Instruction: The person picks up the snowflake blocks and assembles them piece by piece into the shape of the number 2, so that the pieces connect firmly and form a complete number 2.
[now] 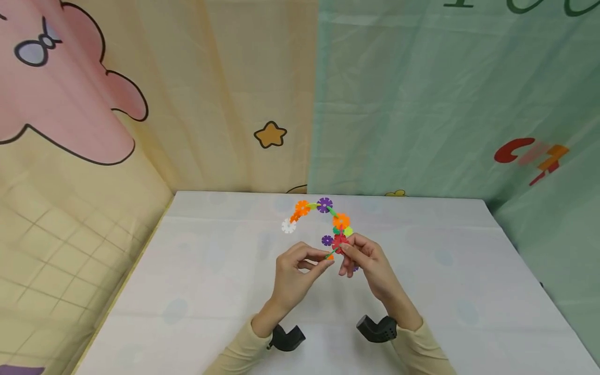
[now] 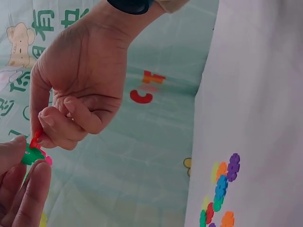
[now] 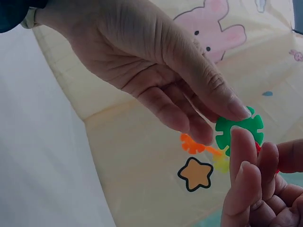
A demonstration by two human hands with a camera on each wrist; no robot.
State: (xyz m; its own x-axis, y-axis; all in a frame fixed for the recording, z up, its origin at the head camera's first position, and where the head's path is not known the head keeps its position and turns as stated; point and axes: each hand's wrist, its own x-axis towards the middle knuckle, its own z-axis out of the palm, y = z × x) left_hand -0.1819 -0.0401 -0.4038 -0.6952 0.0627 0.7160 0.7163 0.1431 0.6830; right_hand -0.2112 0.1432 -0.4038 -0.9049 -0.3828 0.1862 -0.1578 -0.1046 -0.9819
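A curved chain of notched plastic snowflake discs in several colours arcs beyond the hands in the head view, from a white disc (image 1: 288,225) past a purple disc (image 1: 324,205) to an orange disc (image 1: 341,221). My left hand (image 1: 296,273) pinches a green disc (image 3: 241,132) between thumb and fingertips. Close against it, my right hand (image 1: 370,260) grips a red disc (image 1: 339,243) by its edge. The green and red discs meet between the two hands. In the left wrist view, the right hand's other fingers (image 2: 78,118) are curled inward.
More coloured discs, among them a blue disc (image 2: 221,187), lie on the white table (image 1: 197,271) below the right hand in the left wrist view. Curtains (image 1: 408,104) hang behind the table. A black wrist device (image 1: 377,329) sits on each forearm.
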